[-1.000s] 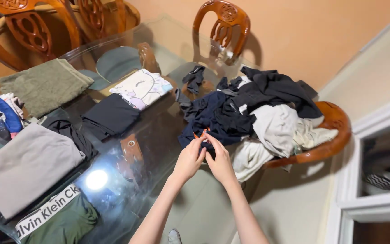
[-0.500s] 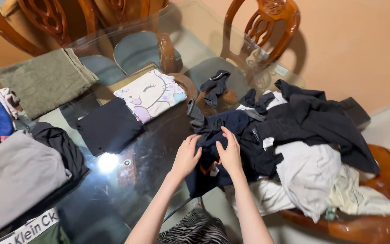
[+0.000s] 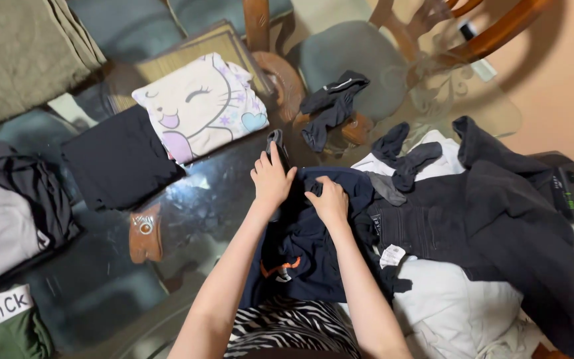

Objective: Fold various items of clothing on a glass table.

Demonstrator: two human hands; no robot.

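Left hand: moved up from garment's orange-trimmed edge to its top.
Right hand: likewise, now gripping navy garment higher.

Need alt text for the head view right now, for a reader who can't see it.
Both hands, left hand and right hand, grip a navy garment at the edge of a glass table. Folded clothes lie left; an unsorted dark and white laundry pile sits right.

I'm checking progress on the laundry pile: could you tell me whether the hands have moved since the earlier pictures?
Yes. Both the left hand and right hand have moved up the navy garment, away from its orange mark and towards the cat-print top.
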